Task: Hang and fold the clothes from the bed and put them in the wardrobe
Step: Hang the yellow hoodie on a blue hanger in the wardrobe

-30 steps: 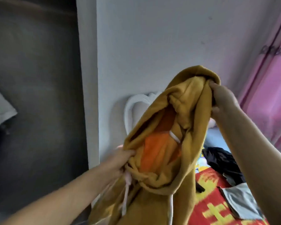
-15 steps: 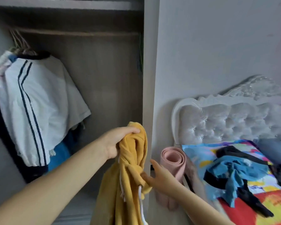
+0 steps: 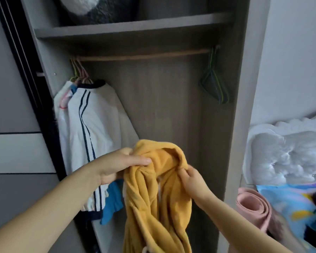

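A mustard-yellow hoodie (image 3: 153,201) hangs bunched in front of the open wardrobe (image 3: 239,88). My left hand (image 3: 120,165) grips its upper left edge, fingers curled over the fabric. My right hand (image 3: 192,178) pinches the hood's edge on the right side. A wooden rail (image 3: 144,56) crosses the wardrobe above. A white shirt with dark stripes (image 3: 91,136) hangs at the rail's left end on pink hangers. Empty green hangers (image 3: 214,84) hang at the rail's right end.
A shelf (image 3: 131,28) above the rail holds a dark furry item. A sliding door (image 3: 13,125) stands at the left. At the right are a white tufted headboard (image 3: 285,152), a rolled pink mat (image 3: 254,212) and the bed's colourful sheet (image 3: 290,203).
The view has swung from the wall and bed to the wardrobe. My right hand let go of the raised hood, came down and now pinches the hoodie's edge; my left hand still grips it.
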The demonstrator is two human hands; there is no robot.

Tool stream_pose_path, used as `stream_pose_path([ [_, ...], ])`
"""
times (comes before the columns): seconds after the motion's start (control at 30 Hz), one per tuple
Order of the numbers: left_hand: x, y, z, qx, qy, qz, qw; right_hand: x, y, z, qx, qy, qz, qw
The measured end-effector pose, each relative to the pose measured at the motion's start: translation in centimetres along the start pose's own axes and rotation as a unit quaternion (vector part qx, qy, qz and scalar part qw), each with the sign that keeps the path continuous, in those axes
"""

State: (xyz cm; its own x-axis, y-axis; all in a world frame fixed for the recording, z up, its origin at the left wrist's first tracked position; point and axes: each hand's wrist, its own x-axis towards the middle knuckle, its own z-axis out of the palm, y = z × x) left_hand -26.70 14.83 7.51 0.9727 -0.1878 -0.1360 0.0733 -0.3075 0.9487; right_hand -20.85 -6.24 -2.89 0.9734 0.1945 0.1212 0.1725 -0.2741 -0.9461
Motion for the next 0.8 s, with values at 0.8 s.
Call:
stream_pose_path([
  [0.8,21.8,5.2,-8.2,0.038,0.099,0.139,0.985,23.5,-12.0,-9.1,-0.2,0.091,0.012,0.975],
])
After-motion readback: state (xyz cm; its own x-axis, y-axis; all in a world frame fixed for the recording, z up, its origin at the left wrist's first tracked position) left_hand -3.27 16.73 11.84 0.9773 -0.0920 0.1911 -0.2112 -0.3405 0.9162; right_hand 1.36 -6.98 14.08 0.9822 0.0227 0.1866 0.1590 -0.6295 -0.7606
